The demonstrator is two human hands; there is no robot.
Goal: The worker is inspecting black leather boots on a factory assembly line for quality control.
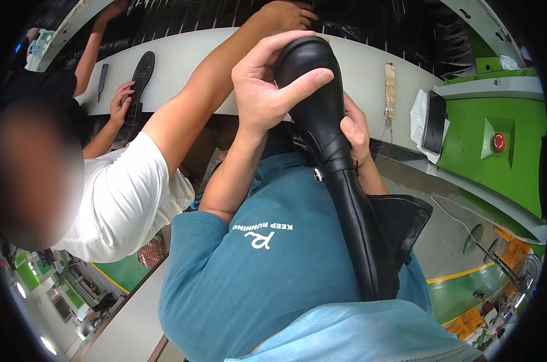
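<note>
A tall black boot [330, 133] lies along my front, its rounded toe pointing away and its shaft running down against my teal shirt. A strap with a small silver buckle [318, 174] crosses the ankle. My left hand [264, 78] grips the toe from the left, thumb pressed across the upper and fingers over the sole edge. On the right side, my right hand [356, 130] holds the boot near the instep; its thumb shows, and most of its fingers are hidden behind the boot. The opened dark shaft flap [406, 223] hangs out to the right.
A white bench [358, 66] spans ahead, bearing a taped stick [389, 90] and a phone [434, 120]. A green machine [490, 157] with a red button stands right. At left, a co-worker's arm [195, 90] reaches across; another person's hand [121, 104] touches a black shoe sole [142, 75].
</note>
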